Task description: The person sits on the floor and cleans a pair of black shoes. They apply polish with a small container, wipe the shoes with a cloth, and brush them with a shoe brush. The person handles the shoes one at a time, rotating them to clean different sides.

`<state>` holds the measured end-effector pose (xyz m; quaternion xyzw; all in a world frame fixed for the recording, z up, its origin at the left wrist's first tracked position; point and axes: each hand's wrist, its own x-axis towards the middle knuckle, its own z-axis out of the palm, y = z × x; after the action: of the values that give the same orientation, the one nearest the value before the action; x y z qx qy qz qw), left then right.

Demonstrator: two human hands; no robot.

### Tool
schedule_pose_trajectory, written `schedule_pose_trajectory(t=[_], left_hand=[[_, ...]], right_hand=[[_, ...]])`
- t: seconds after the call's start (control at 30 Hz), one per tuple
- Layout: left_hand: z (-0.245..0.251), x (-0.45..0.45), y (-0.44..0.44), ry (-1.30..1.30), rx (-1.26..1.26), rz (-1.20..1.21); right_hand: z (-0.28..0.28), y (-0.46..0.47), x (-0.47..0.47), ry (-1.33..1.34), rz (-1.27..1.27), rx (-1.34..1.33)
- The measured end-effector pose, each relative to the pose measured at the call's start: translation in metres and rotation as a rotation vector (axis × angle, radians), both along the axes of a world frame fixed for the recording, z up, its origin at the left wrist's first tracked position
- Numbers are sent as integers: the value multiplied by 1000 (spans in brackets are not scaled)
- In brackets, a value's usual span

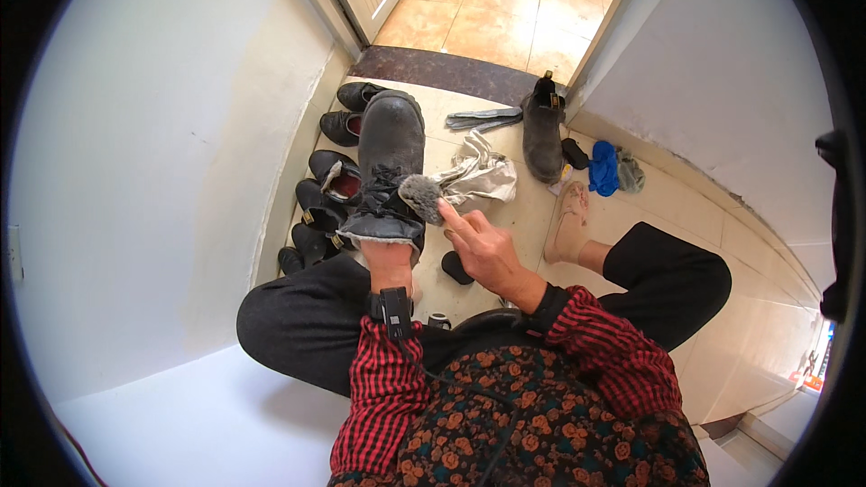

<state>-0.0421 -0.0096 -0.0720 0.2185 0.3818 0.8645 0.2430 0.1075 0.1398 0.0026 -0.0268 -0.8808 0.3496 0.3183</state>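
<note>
My left hand [387, 258] is pushed into the opening of a black lace-up leather boot [391, 132] and holds it up, toe pointing away from me. The fingers are hidden inside; only the wrist end shows at the fleecy cuff. In my right hand [488, 253] is a shoe-polishing brush with a grey fluffy head [421, 197], gripped by its handle. The head is beside the laces, at the boot's right side; whether it touches the leather I cannot tell. Behind the brush, a crumpled pale cloth [477, 176] lies on the tiled floor.
Several black shoes [321, 206] line the left wall. A dark ankle boot [543, 135] stands by the right door jamb, near grey gloves [484, 119]. Blue fabric [603, 168] lies at right. A small black object [457, 268] is below my right hand. A dark threshold [450, 69] crosses the doorway.
</note>
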Motion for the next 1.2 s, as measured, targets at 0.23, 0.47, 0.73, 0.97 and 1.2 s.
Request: schedule_pose_trajectory(t=[0.23,0.47,0.73,0.97,1.2], left_hand=[[-1,13,3,437,-561,55],[-6,15,7,-567,462,-198],[4,13,7,-585,551,-181],[-4,17,9,-631,378,-142],[2,18,6,-552,533,-223]], right_hand=[[31,8,-54,-30,-130,83],[6,15,-29,31,-152,156],[8,-5,-13,-35,45,-97],[-4,27,-37,-142,-104,232],[-5,2,-2,-71,-18,183]])
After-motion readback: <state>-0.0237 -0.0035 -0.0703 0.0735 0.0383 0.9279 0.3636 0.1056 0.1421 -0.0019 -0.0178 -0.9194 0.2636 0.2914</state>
